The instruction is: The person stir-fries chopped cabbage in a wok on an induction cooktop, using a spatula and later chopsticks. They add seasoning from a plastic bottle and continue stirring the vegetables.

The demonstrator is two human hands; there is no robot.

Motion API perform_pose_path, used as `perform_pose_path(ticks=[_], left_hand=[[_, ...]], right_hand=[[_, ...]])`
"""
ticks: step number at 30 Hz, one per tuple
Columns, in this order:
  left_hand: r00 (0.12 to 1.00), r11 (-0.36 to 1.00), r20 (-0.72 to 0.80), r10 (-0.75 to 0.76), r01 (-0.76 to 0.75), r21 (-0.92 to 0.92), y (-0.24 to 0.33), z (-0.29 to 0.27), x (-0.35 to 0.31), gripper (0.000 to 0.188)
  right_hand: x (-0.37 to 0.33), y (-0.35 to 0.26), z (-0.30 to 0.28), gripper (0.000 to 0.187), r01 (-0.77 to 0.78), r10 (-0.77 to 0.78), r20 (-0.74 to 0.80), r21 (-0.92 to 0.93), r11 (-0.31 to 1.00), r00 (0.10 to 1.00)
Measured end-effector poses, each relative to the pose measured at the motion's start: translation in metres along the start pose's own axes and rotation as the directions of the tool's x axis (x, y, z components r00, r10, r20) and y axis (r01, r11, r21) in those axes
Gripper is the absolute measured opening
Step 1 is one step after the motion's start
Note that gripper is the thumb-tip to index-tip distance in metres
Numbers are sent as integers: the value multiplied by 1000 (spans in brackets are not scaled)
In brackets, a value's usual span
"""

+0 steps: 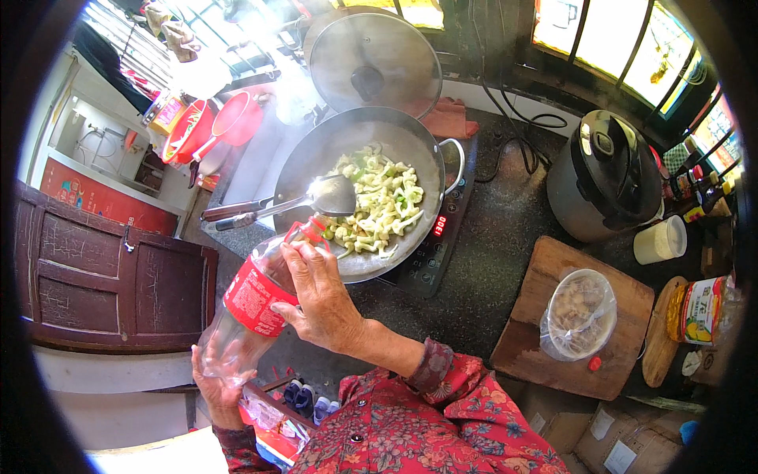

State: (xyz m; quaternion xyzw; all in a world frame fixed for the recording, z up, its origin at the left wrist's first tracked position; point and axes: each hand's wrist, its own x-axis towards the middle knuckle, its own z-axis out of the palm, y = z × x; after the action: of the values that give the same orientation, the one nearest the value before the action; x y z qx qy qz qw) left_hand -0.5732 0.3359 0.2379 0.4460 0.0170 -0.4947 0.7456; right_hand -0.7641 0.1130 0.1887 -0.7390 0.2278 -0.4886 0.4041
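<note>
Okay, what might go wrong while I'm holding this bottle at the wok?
Your left hand and right hand hold the plastic bottle tilted, its neck at the edge of the wok; anything pouring out might splash. The plastic could soften if it touches the wok, which may be hot. The spatula rests with its handle over the rim, near the bottle, so a bump might tip it.

I count one red-labelled bottle (257,294), one wok (310,170) and one spatula (333,197) near the centre; one glass lid (399,59) up top; one pot (575,193) upper right; one bowl (583,347) and one red cap (594,363) lower right.
</note>
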Motion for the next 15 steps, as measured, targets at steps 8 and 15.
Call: perform_pose_path(ticks=[8, 15], left_hand=[[1000, 1000, 5, 2, -2, -1, -5, 2, 4, 66], [1000, 998, -13, 1, 0, 56, -4, 6, 5, 63]], right_hand=[[2, 0, -2, 86, 21, -21, -14, -34, 999, 1000], [1, -1, -5, 85, 25, -26, -26, -30, 999, 999]])
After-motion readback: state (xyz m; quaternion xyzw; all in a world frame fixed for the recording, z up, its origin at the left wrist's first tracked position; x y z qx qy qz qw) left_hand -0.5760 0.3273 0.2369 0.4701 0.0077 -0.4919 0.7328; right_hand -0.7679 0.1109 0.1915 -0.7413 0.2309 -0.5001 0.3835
